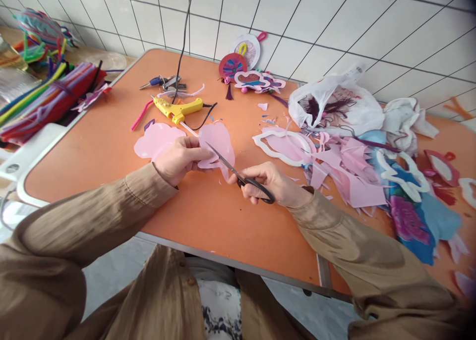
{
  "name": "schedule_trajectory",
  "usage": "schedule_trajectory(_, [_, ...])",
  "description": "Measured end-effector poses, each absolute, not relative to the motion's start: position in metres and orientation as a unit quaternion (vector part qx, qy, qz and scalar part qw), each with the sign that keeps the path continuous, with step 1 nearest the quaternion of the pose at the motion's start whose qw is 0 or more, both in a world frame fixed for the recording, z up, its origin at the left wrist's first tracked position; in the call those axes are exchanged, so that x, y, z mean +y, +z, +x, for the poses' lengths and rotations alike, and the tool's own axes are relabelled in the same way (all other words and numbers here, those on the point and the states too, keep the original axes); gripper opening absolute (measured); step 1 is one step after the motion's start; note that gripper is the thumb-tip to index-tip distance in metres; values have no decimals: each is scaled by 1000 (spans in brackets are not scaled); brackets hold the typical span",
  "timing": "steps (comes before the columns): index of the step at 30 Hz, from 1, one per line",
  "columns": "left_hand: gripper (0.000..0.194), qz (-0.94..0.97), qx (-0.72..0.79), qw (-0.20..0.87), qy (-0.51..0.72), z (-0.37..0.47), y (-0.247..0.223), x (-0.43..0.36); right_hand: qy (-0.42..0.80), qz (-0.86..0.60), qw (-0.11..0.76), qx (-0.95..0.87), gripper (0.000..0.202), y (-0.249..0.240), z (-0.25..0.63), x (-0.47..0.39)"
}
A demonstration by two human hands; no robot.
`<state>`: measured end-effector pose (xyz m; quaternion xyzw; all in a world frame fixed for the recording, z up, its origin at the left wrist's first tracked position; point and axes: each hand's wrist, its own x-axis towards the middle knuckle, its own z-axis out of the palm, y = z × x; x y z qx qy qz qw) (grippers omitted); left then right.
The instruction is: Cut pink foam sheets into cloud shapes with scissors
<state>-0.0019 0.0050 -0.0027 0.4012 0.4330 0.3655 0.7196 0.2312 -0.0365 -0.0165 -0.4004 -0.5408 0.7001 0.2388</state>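
In my left hand (pixel 182 159) is a piece of thin pink sheet (pixel 219 138) with a rounded outline, pinched between thumb and fingers. My right hand (pixel 273 181) grips black-handled scissors (pixel 256 185). Their blades lie across the pink sheet near my left thumb, and a strip hangs down below them. Another pink cutout (pixel 158 139) with a wavy edge rests on the table, partly behind my left hand. Just beyond the hands lies a yellow glue gun (pixel 178 109), its cord trailing.
Pink scraps (pixel 345 166) and a white wavy frame (pixel 282 149) lie to the right, by a white plastic bag (pixel 334 107). Keys (pixel 174 84) and finished-looking ornaments (pixel 238 67) sit toward the tiled wall. Colourful pipe cleaners (pixel 52 97) are heaped at left on the orange table's (pixel 208 221) far side.
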Motion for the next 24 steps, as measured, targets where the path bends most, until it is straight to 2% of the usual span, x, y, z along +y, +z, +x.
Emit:
schedule_trajectory(13, [23,399,438,718,367,-2,-4,6,700,-415,229,-535,49,-13,229,-36])
schedule_trajectory(24, [22,397,435,712,382,-2,-4,6,686,-396,256,-554,58,-16,232,-41])
